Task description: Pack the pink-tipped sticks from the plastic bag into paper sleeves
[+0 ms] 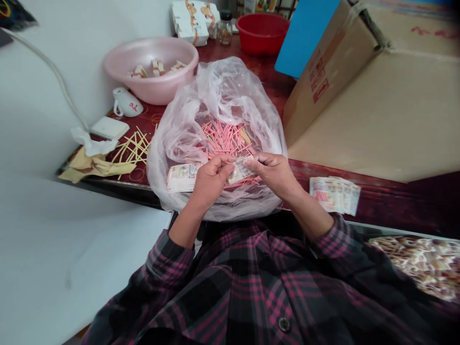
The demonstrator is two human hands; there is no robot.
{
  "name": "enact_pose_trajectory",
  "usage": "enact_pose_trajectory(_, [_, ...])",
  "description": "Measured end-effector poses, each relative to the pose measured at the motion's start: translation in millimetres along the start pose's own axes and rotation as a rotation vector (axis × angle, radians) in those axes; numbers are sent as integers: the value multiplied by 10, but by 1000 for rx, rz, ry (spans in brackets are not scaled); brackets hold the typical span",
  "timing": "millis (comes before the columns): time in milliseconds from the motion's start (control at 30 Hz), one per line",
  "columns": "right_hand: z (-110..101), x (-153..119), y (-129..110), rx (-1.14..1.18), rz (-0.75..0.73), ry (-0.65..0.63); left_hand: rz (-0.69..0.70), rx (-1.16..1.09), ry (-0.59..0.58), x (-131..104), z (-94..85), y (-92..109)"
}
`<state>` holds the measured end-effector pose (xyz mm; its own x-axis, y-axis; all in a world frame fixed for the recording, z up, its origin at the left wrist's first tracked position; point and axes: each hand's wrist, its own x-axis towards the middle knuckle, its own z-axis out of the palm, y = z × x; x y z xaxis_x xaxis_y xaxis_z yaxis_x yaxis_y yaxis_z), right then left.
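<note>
Between my two hands is a small printed clear packet (pixel 238 171). My left hand (pixel 212 176) pinches its left edge with thumb and forefinger. My right hand (pixel 276 173) grips the opposite edge, thumb on top. What the packet contains is too small to tell. Below and behind it, many thin pink sticks (pixel 224 136) lie in a large open translucent plastic bag (pixel 219 79). A stack of flat printed packets (pixel 182 176) rests on the bag just left of my left hand. Several filled packets (pixel 336 194), some showing pink sticks, overlap on the table to the right.
A pink basin (pixel 172 91) holds small bundles. Beside it are a white mug (pixel 127 103) on its side and scattered yellow sticks (pixel 134 146). A large cardboard box (pixel 377 105) stands close on the right. Behind are a red basin (pixel 262 36) and a glass jar (pixel 225 31).
</note>
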<state>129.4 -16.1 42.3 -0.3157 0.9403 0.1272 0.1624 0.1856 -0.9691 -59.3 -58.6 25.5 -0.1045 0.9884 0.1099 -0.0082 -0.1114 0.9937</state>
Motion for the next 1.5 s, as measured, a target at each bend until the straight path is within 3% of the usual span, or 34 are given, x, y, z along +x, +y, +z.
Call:
enact_pose_trajectory(100, [28, 83, 34, -13, -39, 8, 37, 111, -37, 17, -17, 17])
enact_pose_trajectory(267, [-112, 126, 122, -125, -81, -121, 143, 315, -56, -33, -116, 37])
enact_pose_trajectory(367, [-223, 104, 208, -416, -131, -157, 256, 416, -263, -160, -126, -21])
enact_pose_trajectory(467, [-204, 75, 225, -791, -178, -248, 342, 584, -463, -322, -63, -116])
enact_pose_trajectory(567, [-99, 74, 125, -1081, -182, -386, 361, 767, -527, -443, 1, -175])
enact_pose_trajectory(700, [-22, 110, -57, -1254, -152, -541, 379, 884, -577, -504, -2, -185])
enact_pose_trajectory(833, [24, 93, -116, -1309, -223, -594, 411, 879, -562, -539, -27, -220])
enact_pose_trajectory(1000, [137, 73, -39, -1370, -317, -543, 414, 804, -495, -594, -36, -299])
enact_pose_trajectory(1233, [121, 118, 84, -1375, -359, -533, 448, 795, -468, -623, -64, -362])
enact_pose_trajectory(1400, [175, 91, 262, -1352, -372, -488, 411, 777, -449, -632, -54, -364])
enact_pose_trajectory(1500, [133, 181, 434, -1207, -337, -402, 392, 775, -444, -637, -51, -357])
